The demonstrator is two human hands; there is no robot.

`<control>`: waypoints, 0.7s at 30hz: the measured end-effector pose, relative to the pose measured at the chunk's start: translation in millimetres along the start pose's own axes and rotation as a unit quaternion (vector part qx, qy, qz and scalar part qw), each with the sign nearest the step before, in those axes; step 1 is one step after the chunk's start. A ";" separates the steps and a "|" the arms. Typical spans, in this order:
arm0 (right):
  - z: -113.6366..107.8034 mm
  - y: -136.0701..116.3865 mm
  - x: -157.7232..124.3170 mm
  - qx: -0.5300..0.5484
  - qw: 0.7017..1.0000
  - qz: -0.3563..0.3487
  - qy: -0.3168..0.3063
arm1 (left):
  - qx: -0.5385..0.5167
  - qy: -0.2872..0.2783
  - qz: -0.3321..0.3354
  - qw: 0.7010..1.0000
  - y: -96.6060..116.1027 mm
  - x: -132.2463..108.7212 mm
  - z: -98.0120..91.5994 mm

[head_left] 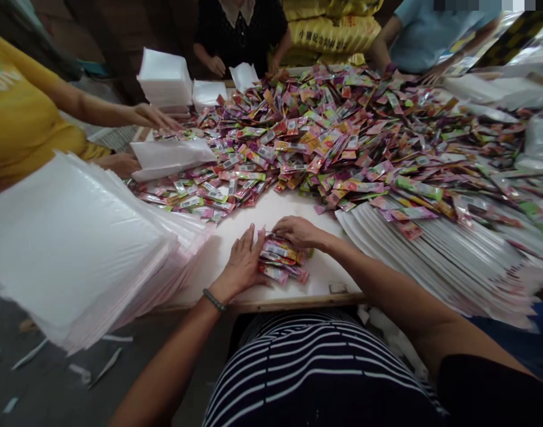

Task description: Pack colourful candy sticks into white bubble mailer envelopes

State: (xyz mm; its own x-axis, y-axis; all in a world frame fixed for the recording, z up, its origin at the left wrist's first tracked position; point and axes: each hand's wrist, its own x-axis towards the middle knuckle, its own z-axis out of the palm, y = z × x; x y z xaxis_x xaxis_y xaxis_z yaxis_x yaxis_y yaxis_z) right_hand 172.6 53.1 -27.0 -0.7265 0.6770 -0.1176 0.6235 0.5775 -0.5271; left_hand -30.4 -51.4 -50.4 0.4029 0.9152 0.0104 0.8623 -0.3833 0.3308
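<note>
A small bunch of colourful packets (282, 256) lies on the white table top (235, 243) near its front edge. My left hand (244, 258), with a dark beaded bracelet at the wrist, rests against the bunch's left side, its fingers extended. At the far side of the bunch is my right hand (300, 232), its fingers curled down at the upper edge; what its fingertips hold, if anything, is hidden. Beyond both hands spreads a large heap of similar packets (316, 136).
Stacked white bags (75, 237) overhang the table at left; fanned white sleeves (431, 255) lie at right. A person in yellow (31, 112) handles a white bag (173, 157). Two more people stand across the table, near a white stack (164, 80) and yellow sacks (333, 35).
</note>
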 end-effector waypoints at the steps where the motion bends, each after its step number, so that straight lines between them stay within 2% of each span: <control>1: 3.1 -2.9 -5.2 0.003 1.000 -0.008 -0.006 | -0.017 0.006 0.010 1.000 -1.0 2.7 3.0; 4: 19.9 -18.8 -26.5 -0.016 0.999 -0.016 -0.023 | -0.083 0.017 0.051 0.995 1.3 19.5 11.6; 8: 48.2 -34.7 -53.8 -0.119 0.992 0.031 -0.012 | -0.146 -0.051 0.072 0.985 16.6 41.9 14.1; 10: 55.8 -35.3 -60.5 -0.156 0.987 0.044 -0.010 | -0.146 -0.092 0.064 0.983 29.1 40.8 4.8; 12: 58.7 -33.7 -64.6 -0.181 0.983 0.041 -0.003 | -0.119 -0.097 0.048 0.987 43.2 26.7 -17.0; 14: 61.1 -31.8 -69.1 -0.202 0.979 0.027 0.016 | -0.067 -0.042 0.043 0.996 56.7 1.4 -51.8; 16: 66.4 -28.8 -74.6 -0.218 0.975 0.003 0.049 | 0.001 0.083 0.052 0.995 65.8 -29.9 -95.3; 17: 70.4 -26.4 -77.1 -0.225 0.972 -0.010 0.068 | 0.042 0.165 0.029 0.985 67.3 -46.4 -117.9; 19: 79.6 -20.8 -80.7 -0.237 0.964 -0.048 0.107 | 0.153 0.309 -0.084 0.935 61.7 -79.3 -159.8; 20: 84.1 -18.5 -81.6 -0.241 0.960 -0.065 0.125 | 0.213 0.335 -0.148 0.906 54.8 -94.9 -177.1; 21: 88.0 -17.0 -82.2 -0.244 0.956 -0.081 0.141 | 0.264 0.313 -0.202 0.889 45.8 -109.0 -191.1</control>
State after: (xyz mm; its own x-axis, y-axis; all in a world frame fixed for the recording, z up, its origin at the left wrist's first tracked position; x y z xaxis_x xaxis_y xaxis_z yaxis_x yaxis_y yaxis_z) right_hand 196.2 -52.5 -82.5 -0.7606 0.6177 0.1997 0.6204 0.7822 -0.0564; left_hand -93.4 -145.0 143.9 -0.0808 0.8179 0.5696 0.9883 0.1400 -0.0609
